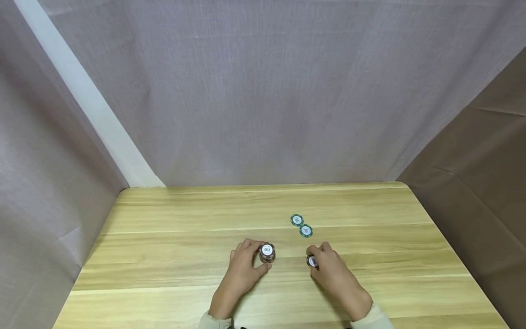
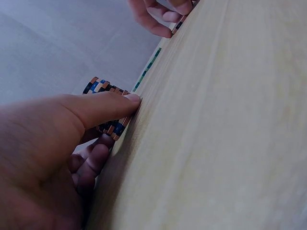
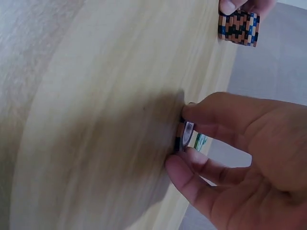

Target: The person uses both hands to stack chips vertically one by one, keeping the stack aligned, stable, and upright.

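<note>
A stack of dark, orange-edged poker chips (image 1: pixel 267 250) stands on the table, its white top face printed 100. My left hand (image 1: pixel 243 270) grips the stack from its left side, thumb on the near side and fingers behind. In the right wrist view the chip stack (image 3: pixel 240 29) shows its several layers. To the right of it, my right hand (image 1: pixel 334 276) pinches a similar dark poker chip (image 1: pixel 312 261) between thumb and fingers. That chip (image 3: pixel 180 136) is low at the tabletop; the fingers hide part of it, and I cannot tell whether another lies under it.
Two green poker chips, one (image 1: pixel 297 220) farther back and one (image 1: pixel 306 230) nearer, lie flat beyond my hands, edges touching or nearly so. The wooden table (image 1: pixel 172 246) ends at a grey curtain (image 1: pixel 263 114) behind, with more cloth at both sides.
</note>
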Demonstrator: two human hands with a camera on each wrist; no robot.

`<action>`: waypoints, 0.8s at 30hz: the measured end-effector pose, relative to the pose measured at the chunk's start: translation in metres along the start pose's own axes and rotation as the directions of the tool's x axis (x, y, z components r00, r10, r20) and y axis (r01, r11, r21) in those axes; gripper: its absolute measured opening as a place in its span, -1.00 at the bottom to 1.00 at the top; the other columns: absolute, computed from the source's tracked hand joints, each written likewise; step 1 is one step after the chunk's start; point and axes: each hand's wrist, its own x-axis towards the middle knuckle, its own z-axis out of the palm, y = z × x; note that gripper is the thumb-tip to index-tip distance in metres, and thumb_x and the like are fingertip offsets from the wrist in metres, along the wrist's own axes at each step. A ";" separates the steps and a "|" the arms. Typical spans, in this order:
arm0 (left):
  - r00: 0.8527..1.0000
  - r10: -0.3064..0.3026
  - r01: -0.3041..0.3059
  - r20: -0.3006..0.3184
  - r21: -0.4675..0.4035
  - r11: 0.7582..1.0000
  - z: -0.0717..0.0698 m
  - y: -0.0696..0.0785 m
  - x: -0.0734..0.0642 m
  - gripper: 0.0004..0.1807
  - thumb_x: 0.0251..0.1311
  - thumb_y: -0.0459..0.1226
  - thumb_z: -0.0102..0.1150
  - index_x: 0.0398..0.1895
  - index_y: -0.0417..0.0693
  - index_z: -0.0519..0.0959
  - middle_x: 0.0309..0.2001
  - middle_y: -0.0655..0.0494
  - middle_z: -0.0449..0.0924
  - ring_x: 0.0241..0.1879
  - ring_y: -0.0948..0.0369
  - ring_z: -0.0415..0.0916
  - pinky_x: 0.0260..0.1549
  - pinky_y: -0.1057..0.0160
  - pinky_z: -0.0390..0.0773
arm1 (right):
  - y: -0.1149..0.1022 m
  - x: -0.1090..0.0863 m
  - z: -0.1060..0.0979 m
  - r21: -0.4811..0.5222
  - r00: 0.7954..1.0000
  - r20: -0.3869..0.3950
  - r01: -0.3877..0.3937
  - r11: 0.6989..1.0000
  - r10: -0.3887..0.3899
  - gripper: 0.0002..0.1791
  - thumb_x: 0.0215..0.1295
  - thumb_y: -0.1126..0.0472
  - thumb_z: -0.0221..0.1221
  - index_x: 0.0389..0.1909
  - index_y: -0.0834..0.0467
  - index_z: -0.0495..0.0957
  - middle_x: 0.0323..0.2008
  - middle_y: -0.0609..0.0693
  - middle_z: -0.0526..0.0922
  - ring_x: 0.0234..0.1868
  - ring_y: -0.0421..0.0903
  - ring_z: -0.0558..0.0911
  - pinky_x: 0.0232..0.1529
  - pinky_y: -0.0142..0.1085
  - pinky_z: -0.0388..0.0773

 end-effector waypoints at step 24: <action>1.000 -0.003 0.003 0.006 0.005 1.000 0.001 0.000 0.002 -0.43 0.09 -0.22 0.59 0.20 -0.11 0.66 0.02 0.10 0.64 0.08 0.08 0.51 -0.03 0.12 0.29 | -0.006 0.011 0.022 0.027 0.988 -0.151 -0.012 1.000 0.016 -0.89 0.09 0.35 0.23 -0.38 0.16 0.49 -0.29 0.07 0.40 -0.50 -0.13 0.45 -0.58 -0.38 0.47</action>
